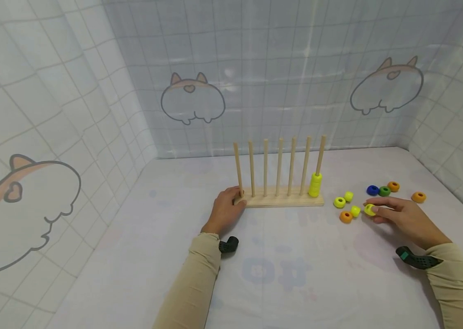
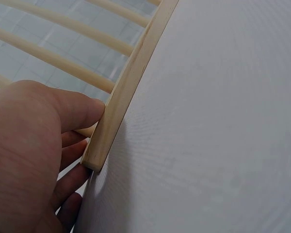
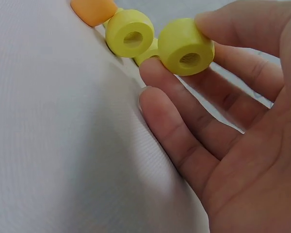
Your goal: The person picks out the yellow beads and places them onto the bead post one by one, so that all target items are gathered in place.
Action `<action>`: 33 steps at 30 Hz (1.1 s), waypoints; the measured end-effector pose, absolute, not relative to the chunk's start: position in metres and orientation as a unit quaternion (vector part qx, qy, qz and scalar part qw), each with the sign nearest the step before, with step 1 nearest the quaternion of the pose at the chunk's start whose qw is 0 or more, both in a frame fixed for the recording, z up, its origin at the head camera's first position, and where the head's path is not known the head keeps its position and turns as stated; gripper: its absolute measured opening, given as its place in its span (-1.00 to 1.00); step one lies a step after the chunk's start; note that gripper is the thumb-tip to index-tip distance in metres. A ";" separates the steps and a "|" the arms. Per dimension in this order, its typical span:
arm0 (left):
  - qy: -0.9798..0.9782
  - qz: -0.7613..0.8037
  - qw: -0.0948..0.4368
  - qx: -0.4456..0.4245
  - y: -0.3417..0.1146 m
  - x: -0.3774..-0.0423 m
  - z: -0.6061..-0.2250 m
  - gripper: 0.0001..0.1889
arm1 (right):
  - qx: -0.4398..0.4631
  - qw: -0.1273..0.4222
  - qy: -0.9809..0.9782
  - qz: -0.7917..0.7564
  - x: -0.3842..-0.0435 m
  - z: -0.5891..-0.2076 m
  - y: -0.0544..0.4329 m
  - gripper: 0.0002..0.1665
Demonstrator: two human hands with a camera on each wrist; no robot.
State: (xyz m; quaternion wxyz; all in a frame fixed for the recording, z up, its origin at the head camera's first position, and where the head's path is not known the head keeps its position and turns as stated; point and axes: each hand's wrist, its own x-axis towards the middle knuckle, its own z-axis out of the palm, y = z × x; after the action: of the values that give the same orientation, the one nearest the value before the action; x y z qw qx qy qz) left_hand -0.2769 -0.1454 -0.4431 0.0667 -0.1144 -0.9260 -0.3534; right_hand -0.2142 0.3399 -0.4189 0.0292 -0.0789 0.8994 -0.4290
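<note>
A wooden peg stand [image 1: 281, 199] with a row of upright pegs is on the table. Stacked yellow beads [image 1: 315, 185] sit low on its rightmost peg. My left hand [image 1: 226, 208] grips the left end of the base, its thumb [image 2: 82, 112] against the front edge and its fingers behind. Over at the right, my right hand [image 1: 406, 217] pinches a yellow bead [image 3: 186, 47] between thumb and fingers, the bead's hole showing in the right wrist view. Close by it lie loose yellow beads [image 1: 339, 202] and an orange bead [image 1: 346, 216].
Behind the right hand are a blue bead [image 1: 373, 190], a green bead [image 1: 385, 191] and an orange bead [image 1: 393, 186]. Another orange bead [image 1: 418, 197] lies farther right. A tile-patterned backdrop [image 1: 281, 91] rises at the table's far edge and along both sides.
</note>
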 end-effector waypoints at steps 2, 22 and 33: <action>-0.927 -0.352 0.064 -0.113 -0.145 -0.277 -0.443 -0.51 | -0.082 0.017 0.901 -0.425 -0.214 -0.420 0.341 -0.42; -0.927 -0.353 0.061 -0.110 -0.146 -0.278 -0.445 -0.51 | -0.057 -0.001 0.896 -0.441 -0.216 -0.425 0.334 -0.41; -0.926 -0.355 0.066 -0.113 -0.146 -0.278 -0.444 -0.51 | -0.062 -0.011 0.897 -0.438 -0.216 -0.426 0.328 -0.43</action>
State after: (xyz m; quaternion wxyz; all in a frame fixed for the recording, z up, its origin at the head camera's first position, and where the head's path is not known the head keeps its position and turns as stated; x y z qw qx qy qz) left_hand -0.2779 -0.1459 -0.4442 0.0655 -0.1129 -0.9256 -0.3553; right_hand -0.2158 0.3284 -0.4260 -0.0107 -0.0617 0.8967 -0.4382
